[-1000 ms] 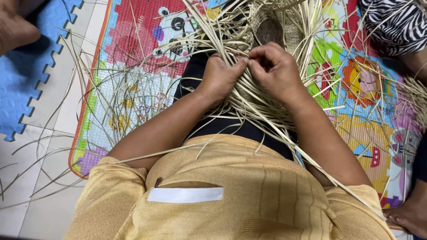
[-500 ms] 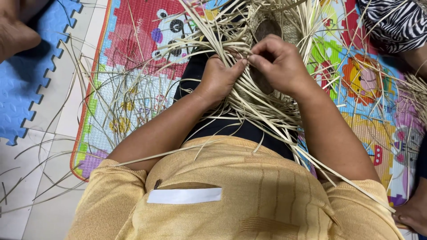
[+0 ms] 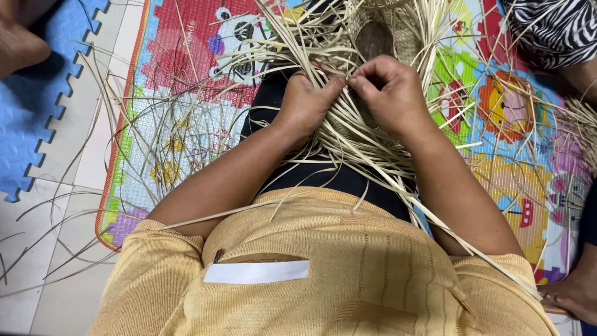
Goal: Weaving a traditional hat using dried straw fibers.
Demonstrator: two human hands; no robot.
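My left hand [image 3: 306, 102] and right hand [image 3: 390, 93] met knuckle to knuckle over my lap, both pinched shut on straw strips [image 3: 348, 134]; uncountable strips fanned across one mat [image 3: 186, 68].

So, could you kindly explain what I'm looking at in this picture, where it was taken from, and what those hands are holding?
There is no machine here. A camera worn on a person's head looks straight down over their yellow knitted top and lap. The left hand and right hand meet over a tangle of pale straw strips, each pinching strips, in front of a partly woven piece. Loose strips fan out across a colourful cartoon play mat and the pale floor. A blue foam puzzle tile lies at the left. Other people sit nearby: a zebra-patterned garment shows at the top right, and someone else's hand at the top left.
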